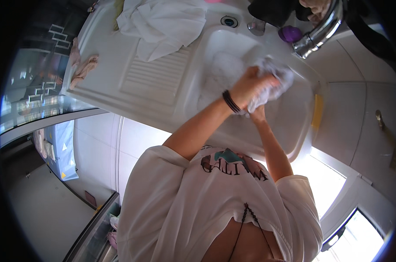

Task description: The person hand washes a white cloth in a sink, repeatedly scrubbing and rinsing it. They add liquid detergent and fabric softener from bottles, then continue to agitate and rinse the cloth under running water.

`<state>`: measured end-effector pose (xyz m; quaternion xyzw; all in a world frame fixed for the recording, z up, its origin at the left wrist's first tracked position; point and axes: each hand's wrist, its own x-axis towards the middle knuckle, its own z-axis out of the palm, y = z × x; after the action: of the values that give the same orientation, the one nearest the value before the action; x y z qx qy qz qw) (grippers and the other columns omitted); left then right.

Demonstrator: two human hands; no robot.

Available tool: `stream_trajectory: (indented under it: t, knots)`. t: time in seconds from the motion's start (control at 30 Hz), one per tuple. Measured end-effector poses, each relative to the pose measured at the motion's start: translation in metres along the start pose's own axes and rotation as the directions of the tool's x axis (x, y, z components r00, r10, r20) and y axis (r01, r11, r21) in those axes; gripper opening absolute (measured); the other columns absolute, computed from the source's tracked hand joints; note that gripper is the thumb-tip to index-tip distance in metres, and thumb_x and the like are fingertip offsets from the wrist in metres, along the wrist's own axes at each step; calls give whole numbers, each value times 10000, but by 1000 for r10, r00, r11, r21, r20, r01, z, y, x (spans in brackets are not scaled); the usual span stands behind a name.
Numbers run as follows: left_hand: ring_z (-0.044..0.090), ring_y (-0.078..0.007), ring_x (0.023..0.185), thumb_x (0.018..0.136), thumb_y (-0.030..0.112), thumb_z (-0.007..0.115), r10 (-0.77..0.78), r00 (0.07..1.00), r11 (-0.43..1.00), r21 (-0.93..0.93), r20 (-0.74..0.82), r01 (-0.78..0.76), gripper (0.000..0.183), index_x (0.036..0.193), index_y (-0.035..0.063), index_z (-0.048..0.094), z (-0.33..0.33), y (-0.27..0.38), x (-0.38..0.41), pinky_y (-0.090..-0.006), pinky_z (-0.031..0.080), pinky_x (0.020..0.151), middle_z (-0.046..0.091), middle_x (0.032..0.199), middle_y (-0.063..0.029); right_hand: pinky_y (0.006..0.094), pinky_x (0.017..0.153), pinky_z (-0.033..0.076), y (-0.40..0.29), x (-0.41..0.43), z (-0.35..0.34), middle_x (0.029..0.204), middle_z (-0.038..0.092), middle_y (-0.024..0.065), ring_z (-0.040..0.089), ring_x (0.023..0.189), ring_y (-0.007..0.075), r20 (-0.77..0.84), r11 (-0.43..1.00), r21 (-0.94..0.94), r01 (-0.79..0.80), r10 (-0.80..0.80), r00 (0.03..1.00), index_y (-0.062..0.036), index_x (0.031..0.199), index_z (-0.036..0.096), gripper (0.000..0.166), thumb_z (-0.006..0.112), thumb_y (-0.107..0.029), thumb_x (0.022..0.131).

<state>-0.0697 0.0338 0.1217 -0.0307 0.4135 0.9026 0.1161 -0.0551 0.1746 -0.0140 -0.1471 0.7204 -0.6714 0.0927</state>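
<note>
My left hand (248,85), with black bands at its wrist, grips a bunched, wet, whitish cloth (281,75) above the basin of a white sink (188,98). Just below it in the picture, my right hand (258,114) holds the lower part of the same cloth; its fingers are partly hidden by the cloth and my left hand. The cloth is somewhat blurred. White suds (226,65) lie in the basin, to the left of my hands.
A large white cloth (165,26) lies partly over the ribbed drainboard (155,77). Beige cloth pieces (85,70) rest at the far left. A chrome faucet (319,36), a purple object (290,33) and dark cloth (270,12) are at the upper right. A yellow item (317,111) hangs by the right edge.
</note>
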Motion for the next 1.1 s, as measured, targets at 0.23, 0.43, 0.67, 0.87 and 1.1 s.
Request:
stream_trajectory:
  t: [0.23,0.43,0.67,0.87,1.1]
  knots:
    - [591,-205,897,827,173,606,-108,912,919,-391,-396,-61,294,1081,39,542,-88,-51,10,-343,501,774,592,1001,-91,312,866,411,-84,12,6,1083,472,119,507,996,235,-54,987,152,-44,53,997,-88,1218,481,615,648,-34,629]
    - [563,-205,875,905,327,416,-302,953,727,-650,-13,221,305,1068,98,535,-71,-96,-1,-336,480,738,578,957,-61,410,700,485,-92,-2,47,1032,451,143,522,925,344,-33,666,-730,154,-259,965,-110,952,576,392,746,-213,614]
    - [563,-200,929,847,246,519,-466,735,-523,-823,493,221,257,1069,118,528,-131,-178,34,-331,486,755,591,972,-33,388,586,485,-37,23,31,783,571,201,587,622,368,-62,674,-698,241,-392,918,14,943,554,295,629,-164,720]
    - [624,-206,808,825,153,594,-386,745,914,-332,-545,231,272,1038,1,519,-114,-153,24,-340,537,691,610,958,-89,319,706,443,78,71,-60,803,619,143,588,765,220,-79,827,-370,-423,425,902,6,946,607,421,619,-381,780]
    - [462,-314,1112,718,289,690,92,390,674,346,-916,653,756,1309,42,289,-183,-164,47,-404,392,923,475,1194,-181,437,882,416,105,56,20,1225,483,177,469,1100,376,18,19,-1000,11,453,891,-49,1304,353,779,694,-410,703]
